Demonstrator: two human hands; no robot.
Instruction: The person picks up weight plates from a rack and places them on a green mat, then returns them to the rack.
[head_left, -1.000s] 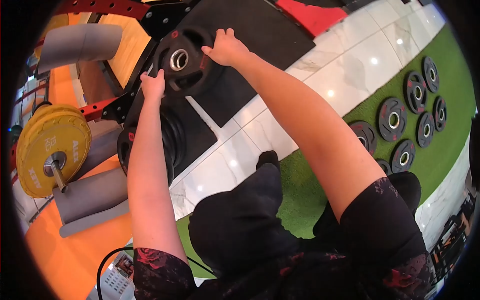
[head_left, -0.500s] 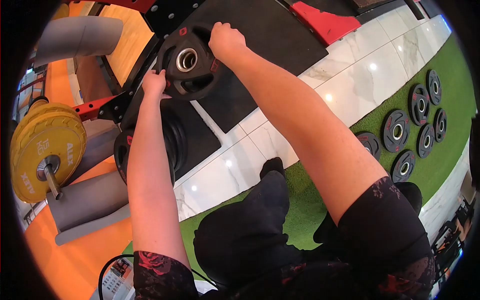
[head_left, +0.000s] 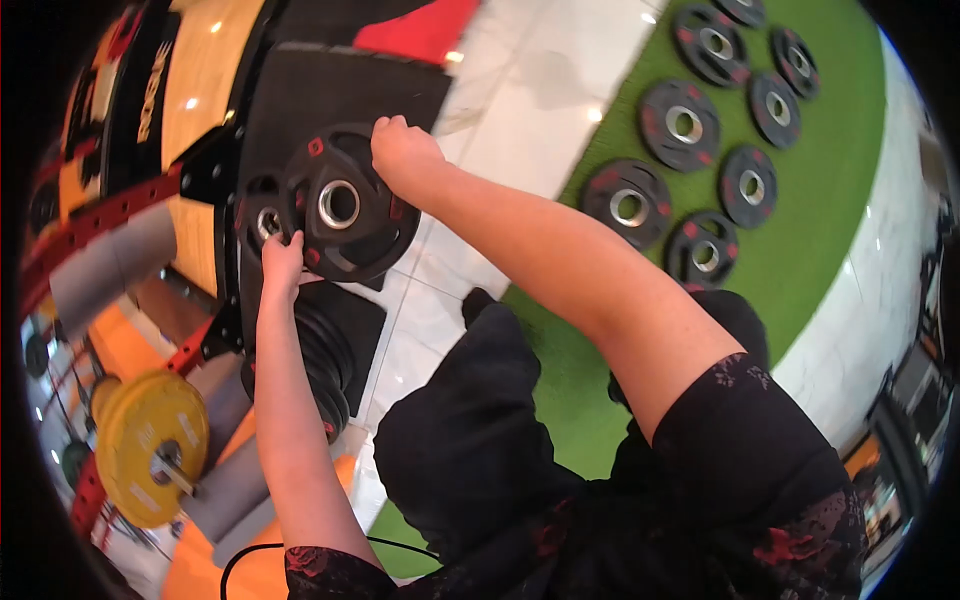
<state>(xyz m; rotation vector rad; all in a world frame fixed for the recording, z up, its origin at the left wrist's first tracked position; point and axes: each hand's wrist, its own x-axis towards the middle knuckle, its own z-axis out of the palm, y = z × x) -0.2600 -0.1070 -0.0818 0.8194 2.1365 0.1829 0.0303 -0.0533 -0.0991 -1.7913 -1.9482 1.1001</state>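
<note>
A large black weight plate [head_left: 352,247] with a silver hub and red marks is held between my two hands. My left hand [head_left: 283,262] is closed on its left edge, and my right hand [head_left: 406,160] grips its upper right edge. Just left of it, partly covered, a smaller black plate [head_left: 262,205] shows its own hub. Below my left hand, several black plates [head_left: 325,355] stand in a row beside my left forearm.
Several black plates [head_left: 679,124] lie on green turf [head_left: 590,400] at the right. Yellow plates [head_left: 152,440] hang on a bar at the lower left. A red and black rack frame [head_left: 110,215] runs along the left. White tiles [head_left: 520,110] cross the middle.
The view has turned toward the right, so the turf plates sit further left and higher. The held plate has shifted left and down with both hands, and the smaller plate beside it now shows.
</note>
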